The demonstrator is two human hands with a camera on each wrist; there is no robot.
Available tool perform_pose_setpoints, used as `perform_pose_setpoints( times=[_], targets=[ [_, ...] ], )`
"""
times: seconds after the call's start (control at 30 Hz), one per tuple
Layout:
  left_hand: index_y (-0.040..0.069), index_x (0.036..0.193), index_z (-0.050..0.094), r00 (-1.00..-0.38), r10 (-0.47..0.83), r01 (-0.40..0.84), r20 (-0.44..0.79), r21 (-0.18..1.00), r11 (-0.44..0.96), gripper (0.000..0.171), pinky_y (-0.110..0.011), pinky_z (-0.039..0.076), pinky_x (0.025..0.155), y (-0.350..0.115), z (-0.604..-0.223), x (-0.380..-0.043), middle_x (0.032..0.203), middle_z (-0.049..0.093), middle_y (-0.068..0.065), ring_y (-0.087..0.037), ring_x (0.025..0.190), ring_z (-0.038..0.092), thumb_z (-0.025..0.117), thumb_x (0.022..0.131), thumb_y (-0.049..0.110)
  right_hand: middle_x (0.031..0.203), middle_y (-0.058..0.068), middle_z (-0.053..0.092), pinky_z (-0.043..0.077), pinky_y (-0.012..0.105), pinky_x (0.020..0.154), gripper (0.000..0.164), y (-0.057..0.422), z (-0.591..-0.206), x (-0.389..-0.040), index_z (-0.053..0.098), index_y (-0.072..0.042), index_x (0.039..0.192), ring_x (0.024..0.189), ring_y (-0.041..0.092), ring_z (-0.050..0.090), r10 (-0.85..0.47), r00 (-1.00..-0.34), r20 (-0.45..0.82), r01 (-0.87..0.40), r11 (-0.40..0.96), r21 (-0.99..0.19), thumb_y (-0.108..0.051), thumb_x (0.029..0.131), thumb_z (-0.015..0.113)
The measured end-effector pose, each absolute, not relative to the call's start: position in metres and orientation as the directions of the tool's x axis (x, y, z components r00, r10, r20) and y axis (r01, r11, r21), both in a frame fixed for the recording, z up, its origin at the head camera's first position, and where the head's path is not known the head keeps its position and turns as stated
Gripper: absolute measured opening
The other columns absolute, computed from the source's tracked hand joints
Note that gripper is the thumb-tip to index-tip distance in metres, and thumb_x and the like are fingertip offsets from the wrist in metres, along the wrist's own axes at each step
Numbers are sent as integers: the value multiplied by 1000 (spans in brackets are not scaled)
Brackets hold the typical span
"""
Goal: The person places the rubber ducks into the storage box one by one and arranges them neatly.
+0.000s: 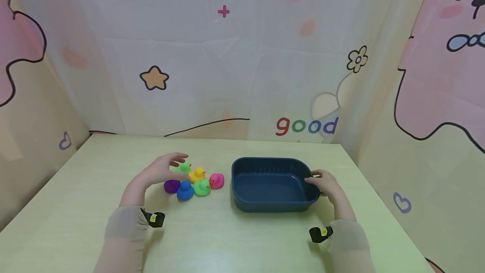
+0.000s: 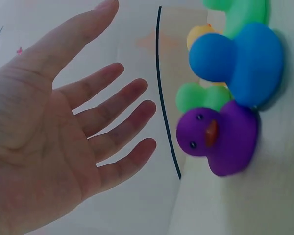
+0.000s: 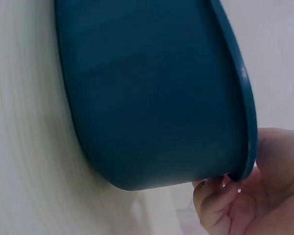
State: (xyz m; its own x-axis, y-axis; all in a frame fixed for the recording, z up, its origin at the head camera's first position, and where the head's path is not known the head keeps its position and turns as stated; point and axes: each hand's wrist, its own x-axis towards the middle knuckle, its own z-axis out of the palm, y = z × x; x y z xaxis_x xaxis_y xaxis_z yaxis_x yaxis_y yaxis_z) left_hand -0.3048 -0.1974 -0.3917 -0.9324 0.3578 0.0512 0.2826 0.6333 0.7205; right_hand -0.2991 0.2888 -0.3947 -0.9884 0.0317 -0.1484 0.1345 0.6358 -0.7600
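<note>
My right hand [image 1: 326,184] grips the right end of a dark blue plastic basin [image 1: 265,206], thumb over the rim and fingers curled under it outside. In the right wrist view, the basin's outer wall [image 3: 147,98] fills most of the picture. My left hand [image 1: 165,169] hovers over the rubber ducks, fingers spread and holding nothing. Below it are a purple duck [image 1: 172,186] and a blue duck [image 1: 185,191]. Around them sit a yellow duck [image 1: 197,175], a pink duck [image 1: 217,181], a front green duck [image 1: 202,188] and a back green duck [image 1: 184,167], partly hidden by the hand.
The pale wooden table [image 1: 212,239] stretches to a printed curtain [image 1: 242,75] at the back and sides. A small black wrist camera [image 1: 155,219] sits at the left cuff, and another black camera [image 1: 320,234] at the right cuff.
</note>
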Motion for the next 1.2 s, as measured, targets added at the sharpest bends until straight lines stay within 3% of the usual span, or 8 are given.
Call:
perform_pose_setpoints(
  times=[0.13,0.3,0.4,0.53,0.9,1.2],
  targets=[
    [0,143,43,-941,339,238,15,742,627,77,-58,43,101,-206,-398,-304,143,48,-25,-45,128,46,79,82,30,131,32,52,54,28,73,54,294,-398,-298,40,10,138,92,16,63,-3,-983,-186,157,524,-837,-18,95,57],
    [-2,144,41,-938,346,202,-33,759,620,80,-59,42,102,-214,-404,-302,142,46,-28,-47,128,45,81,80,23,132,24,52,52,24,74,60,300,-406,-300,33,6,146,91,10,60,-14,-976,-215,192,404,-894,-19,96,57],
    [-4,144,40,-929,361,170,-85,768,617,81,-59,41,103,-218,-407,-300,142,45,-30,-48,127,45,82,78,19,120,12,57,54,21,73,59,302,-413,-303,33,5,147,86,5,61,-14,-980,-198,182,334,-925,-17,97,56],
    [-5,142,41,-907,393,134,-153,779,612,79,-58,40,105,-224,-413,-298,141,44,-31,-48,126,48,83,77,15,105,-2,58,54,19,70,57,300,-422,-305,35,7,145,81,3,61,9,-987,-162,159,264,-951,-15,97,56],
    [-5,134,49,-898,407,116,-165,804,583,65,-63,34,106,-229,-420,-298,137,48,-30,-48,124,49,80,77,4,87,-11,58,54,17,67,55,283,-427,-308,37,8,144,75,1,62,37,-991,-129,134,157,-979,-12,96,57],
    [-4,127,55,-916,370,106,-154,797,595,51,-64,35,105,-229,-425,-303,130,54,-27,-48,122,50,74,80,-1,86,-14,57,50,15,63,58,270,-430,-313,34,6,146,70,0,57,35,-989,-145,147,73,-986,-11,96,57]
  ],
)
